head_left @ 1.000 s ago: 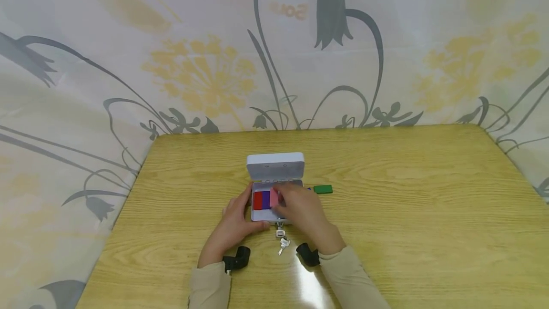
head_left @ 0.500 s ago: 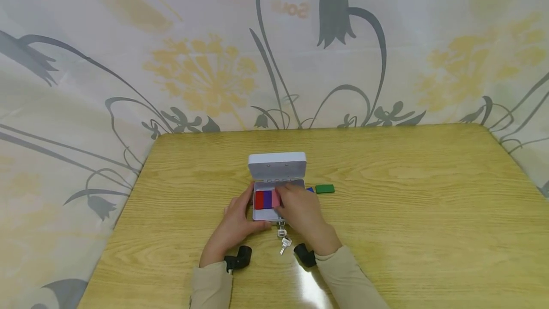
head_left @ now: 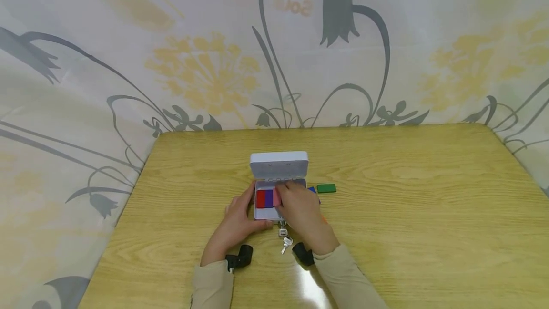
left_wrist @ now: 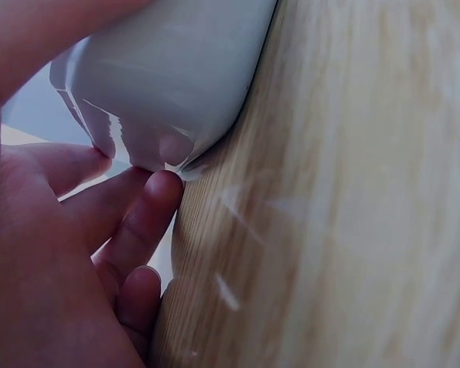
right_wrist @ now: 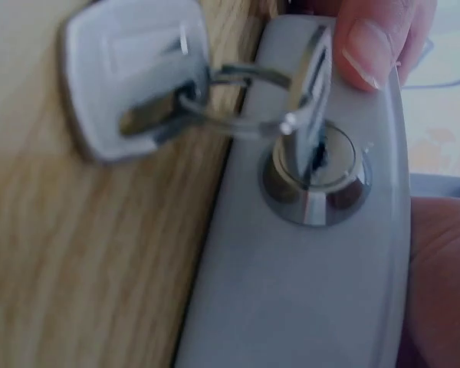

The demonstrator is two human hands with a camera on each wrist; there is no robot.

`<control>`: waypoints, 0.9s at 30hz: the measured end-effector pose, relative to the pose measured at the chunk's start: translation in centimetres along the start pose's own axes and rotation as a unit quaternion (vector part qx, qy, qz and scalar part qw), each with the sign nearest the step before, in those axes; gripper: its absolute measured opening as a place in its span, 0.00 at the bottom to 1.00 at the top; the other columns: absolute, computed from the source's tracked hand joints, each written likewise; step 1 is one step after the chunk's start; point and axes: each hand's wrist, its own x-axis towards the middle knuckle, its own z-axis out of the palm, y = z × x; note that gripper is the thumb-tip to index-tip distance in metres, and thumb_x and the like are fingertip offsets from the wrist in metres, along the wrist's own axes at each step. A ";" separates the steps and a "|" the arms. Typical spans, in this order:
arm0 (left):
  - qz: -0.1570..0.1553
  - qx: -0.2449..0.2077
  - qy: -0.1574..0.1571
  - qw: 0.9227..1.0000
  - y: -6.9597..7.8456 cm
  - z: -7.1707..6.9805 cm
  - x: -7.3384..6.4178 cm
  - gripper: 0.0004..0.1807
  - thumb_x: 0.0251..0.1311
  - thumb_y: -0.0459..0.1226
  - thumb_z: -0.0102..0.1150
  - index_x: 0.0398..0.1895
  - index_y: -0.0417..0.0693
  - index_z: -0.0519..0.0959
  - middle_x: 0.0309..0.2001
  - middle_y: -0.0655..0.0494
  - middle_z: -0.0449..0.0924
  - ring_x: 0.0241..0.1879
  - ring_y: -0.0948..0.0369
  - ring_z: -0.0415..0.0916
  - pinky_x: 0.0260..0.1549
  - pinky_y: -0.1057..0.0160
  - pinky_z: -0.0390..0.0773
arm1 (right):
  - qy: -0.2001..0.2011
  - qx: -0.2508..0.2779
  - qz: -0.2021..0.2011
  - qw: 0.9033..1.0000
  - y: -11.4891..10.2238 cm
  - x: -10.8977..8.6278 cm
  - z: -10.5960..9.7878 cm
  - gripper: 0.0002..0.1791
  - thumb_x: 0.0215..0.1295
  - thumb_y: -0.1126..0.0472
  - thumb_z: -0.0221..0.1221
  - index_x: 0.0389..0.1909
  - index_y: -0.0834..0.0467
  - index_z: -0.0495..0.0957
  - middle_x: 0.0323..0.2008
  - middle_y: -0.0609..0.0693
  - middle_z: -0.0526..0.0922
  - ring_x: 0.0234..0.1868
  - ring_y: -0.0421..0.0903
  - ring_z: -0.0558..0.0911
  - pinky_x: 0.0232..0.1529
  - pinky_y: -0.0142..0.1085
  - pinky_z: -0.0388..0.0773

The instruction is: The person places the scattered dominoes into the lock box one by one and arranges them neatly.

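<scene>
A small white lock box (head_left: 279, 158) stands with its lid raised in the head view. My left hand (head_left: 237, 216) grips its left side, thumb along the front and fingers around the back left corner; the left wrist view shows several fingertips against the box's lower edge. Inside, a red block (head_left: 260, 199) and a purple block (head_left: 269, 199) lie side by side at the left. My right hand (head_left: 302, 206) reaches into the box and pinches a pink block (head_left: 276, 198) beside the purple one. That hand hides the box's right part.
A key (right_wrist: 303, 115) sits in the front lock, with a second key (head_left: 287, 243) hanging from its ring. On the wood-grain table (head_left: 407, 194), a green block (head_left: 326, 188) and a partly hidden blue block (head_left: 311, 189) lie right of the box. An orange thing (head_left: 324, 220) peeks out beside the right wrist.
My right hand has lowered the pink block and brought it against the purple one. The orange thing has come into sight beside the wrist. My left hand keeps its hold on the box.
</scene>
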 end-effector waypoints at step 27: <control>0.008 0.020 0.006 1.000 0.3 0.0 0.0 0.57 0.34 0.56 0.69 0.69 0.65 0.46 0.63 0.63 0.60 0.52 0.60 0.58 0.49 0.54 0.55 | -0.014 0.012 -0.001 1.000 0.2 -0.1 -0.2 0.09 0.47 0.56 0.64 0.22 0.53 0.73 0.23 0.45 0.71 0.24 0.44 0.73 0.17 0.36 0.66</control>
